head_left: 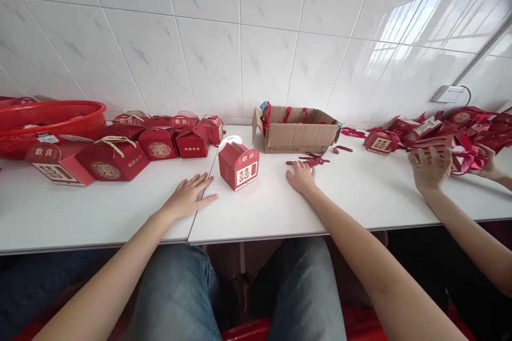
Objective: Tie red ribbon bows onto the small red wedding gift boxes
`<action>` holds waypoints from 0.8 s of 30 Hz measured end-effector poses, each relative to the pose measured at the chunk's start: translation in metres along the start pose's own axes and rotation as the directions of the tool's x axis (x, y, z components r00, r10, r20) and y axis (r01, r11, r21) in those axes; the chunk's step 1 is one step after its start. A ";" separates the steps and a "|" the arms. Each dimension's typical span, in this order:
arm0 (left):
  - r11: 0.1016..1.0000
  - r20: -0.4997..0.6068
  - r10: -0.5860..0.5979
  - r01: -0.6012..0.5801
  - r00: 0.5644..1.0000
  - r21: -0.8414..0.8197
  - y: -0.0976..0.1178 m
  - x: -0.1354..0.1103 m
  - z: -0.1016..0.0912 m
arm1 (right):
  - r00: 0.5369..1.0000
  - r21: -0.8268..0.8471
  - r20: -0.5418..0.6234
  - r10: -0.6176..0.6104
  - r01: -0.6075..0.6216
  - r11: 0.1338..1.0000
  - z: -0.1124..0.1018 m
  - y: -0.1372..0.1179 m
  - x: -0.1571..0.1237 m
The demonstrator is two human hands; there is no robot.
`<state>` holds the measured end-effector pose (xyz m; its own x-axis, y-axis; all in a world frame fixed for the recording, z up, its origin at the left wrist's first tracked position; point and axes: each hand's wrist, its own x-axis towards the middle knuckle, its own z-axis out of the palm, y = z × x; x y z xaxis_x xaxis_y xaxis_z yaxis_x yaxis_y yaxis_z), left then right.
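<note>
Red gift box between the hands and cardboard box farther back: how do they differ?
The gift box is red with a pale printed panel; the cardboard box is mostly plain brown. The gift box looks smaller, the cardboard box longer. Both stand on the white table.

red box [238,165] (cream-panelled), white table [256,218]

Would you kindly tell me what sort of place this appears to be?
Probably a small packing or assembly workshop: folded red boxes and loose red strips lie on a white worktop, beside a cardboard carton.
</note>
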<state>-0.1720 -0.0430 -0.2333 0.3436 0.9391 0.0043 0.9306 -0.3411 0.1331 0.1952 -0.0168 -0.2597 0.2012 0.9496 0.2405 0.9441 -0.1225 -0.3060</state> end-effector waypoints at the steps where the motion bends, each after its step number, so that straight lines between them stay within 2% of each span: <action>1: 1.000 -0.001 -0.001 0.001 1.000 -0.005 -0.001 0.000 0.000 | 0.998 -0.011 -0.059 -0.003 0.003 1.000 -0.001 0.005 0.005; 3: 1.000 0.000 -0.006 0.006 1.000 -0.010 -0.002 0.001 0.000 | 0.987 -0.023 -0.163 0.017 -0.021 1.000 -0.004 0.019 0.017; 5: 1.000 0.005 -0.010 0.010 1.000 -0.004 -0.004 0.001 0.001 | 0.978 0.002 -0.181 0.102 -0.104 0.995 -0.006 0.037 0.031; 8: 1.000 -0.001 -0.005 0.005 1.000 0.009 -0.008 0.002 0.004 | 0.960 0.069 -0.056 0.275 -0.271 0.960 -0.007 0.062 0.052; 10: 1.000 -0.009 0.000 0.000 1.000 0.015 -0.012 0.003 0.006 | 0.954 0.096 0.013 0.301 -0.301 0.949 -0.006 0.070 0.060; 16: 1.000 0.003 0.002 -0.002 1.000 0.028 -0.012 0.003 0.005 | 0.977 0.168 0.040 0.212 -0.215 0.962 -0.011 0.077 0.056; 20: 0.999 -0.007 0.012 -0.012 1.000 0.030 -0.010 0.004 0.003 | 0.992 0.165 0.082 0.100 -0.112 0.980 -0.020 0.086 0.054; 24: 1.000 -0.033 0.024 -0.023 0.999 0.022 -0.018 0.006 0.006 | 0.991 0.135 0.124 0.058 -0.075 0.988 -0.021 0.091 0.062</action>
<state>-0.1860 -0.0315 -0.2418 0.3611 0.9316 0.0403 0.9249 -0.3634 0.1116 0.2992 0.0248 -0.2532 0.2217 0.9693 0.1061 0.8826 -0.1532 -0.4445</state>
